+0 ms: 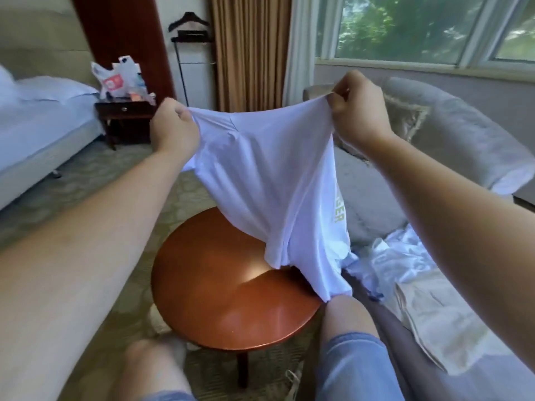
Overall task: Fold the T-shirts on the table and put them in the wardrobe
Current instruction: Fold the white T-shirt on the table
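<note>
A white T-shirt [269, 180] with pale yellow lettering on its right side hangs in the air above a round brown wooden table [225, 299]. My left hand [173, 128] grips its upper left edge and my right hand [359, 108] pinches its upper right edge, stretching the top taut between them. The shirt's lower end droops to the table's right rim, by my right knee. More white garments [396, 256] lie crumpled on the sofa to the right of the table.
A grey sofa [469, 146] with a cushion runs along the right under the window. A bed [43, 123] stands at the left, with a dark nightstand [124, 117] holding bags beside it. A valet stand [191, 33] and curtains are at the back. My knees are under the table's near edge.
</note>
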A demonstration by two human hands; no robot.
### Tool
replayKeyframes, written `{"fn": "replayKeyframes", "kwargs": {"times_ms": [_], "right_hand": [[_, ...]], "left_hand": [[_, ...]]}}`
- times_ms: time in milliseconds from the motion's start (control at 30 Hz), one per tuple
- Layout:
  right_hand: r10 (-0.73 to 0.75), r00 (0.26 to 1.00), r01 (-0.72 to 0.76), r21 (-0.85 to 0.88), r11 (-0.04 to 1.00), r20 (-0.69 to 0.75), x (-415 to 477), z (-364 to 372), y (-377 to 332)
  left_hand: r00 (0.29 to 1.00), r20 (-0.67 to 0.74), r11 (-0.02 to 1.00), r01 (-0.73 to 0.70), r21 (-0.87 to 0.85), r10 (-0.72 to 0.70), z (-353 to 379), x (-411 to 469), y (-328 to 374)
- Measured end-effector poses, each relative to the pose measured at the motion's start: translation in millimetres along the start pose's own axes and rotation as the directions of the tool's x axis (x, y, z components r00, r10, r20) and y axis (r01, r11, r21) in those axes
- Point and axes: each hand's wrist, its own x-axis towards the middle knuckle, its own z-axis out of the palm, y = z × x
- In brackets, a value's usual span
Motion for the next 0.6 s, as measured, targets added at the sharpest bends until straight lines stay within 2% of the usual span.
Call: {"fn": "replayKeyframes", "kwargs": {"times_ms": [100,167,233,267,300,333,400,433,467,533,600], "right_hand": [[-0.002,0.995,-0.014,0.162,0.987,0.096,4,23,-27],[0.024,0.981,-0.080,0.288,0.954,0.194,3,45,-39],[0.070,0.931,-0.208,0.361,0.909,0.359,-4,77,-40],[0.090,0.874,-0.296,0.376,0.878,0.477,-10,96,-38],[0.087,0.800,-0.349,0.342,0.873,0.594,-16,117,-32],[0.077,0.726,-0.327,0.245,0.913,0.683,-24,139,-22],[0.097,0.623,-0.152,-0.002,0.988,0.776,-51,177,8],[0.110,0.590,-0.042,-0.106,0.993,0.800,-70,190,27],[0.137,0.546,0.050,-0.195,0.980,0.826,-92,202,49],[0.246,0.428,0.137,-0.332,0.933,0.870,-137,215,90],[0.299,0.335,0.139,-0.360,0.922,0.894,-174,219,122]], "left_hand": [[0.999,-0.026,0.998,0.037,0.056,-0.036,-1,23,-29],[0.996,0.031,0.995,0.076,0.066,-0.078,6,28,-52],[0.977,0.144,0.987,0.151,0.057,-0.158,19,24,-77],[0.954,0.208,0.976,0.207,0.065,-0.216,27,17,-89],[0.929,0.258,0.964,0.250,0.088,-0.264,36,7,-102],[0.908,0.288,0.951,0.274,0.141,-0.304,45,-7,-114],[0.893,0.320,0.941,0.251,0.226,-0.316,60,-44,-134],[0.883,0.368,0.948,0.214,0.235,-0.290,67,-65,-143],[0.844,0.463,0.954,0.170,0.248,-0.271,73,-89,-150],[0.682,0.678,0.948,0.073,0.310,-0.275,85,-134,-161],[0.544,0.773,0.926,0.025,0.376,-0.328,95,-169,-173]]}}
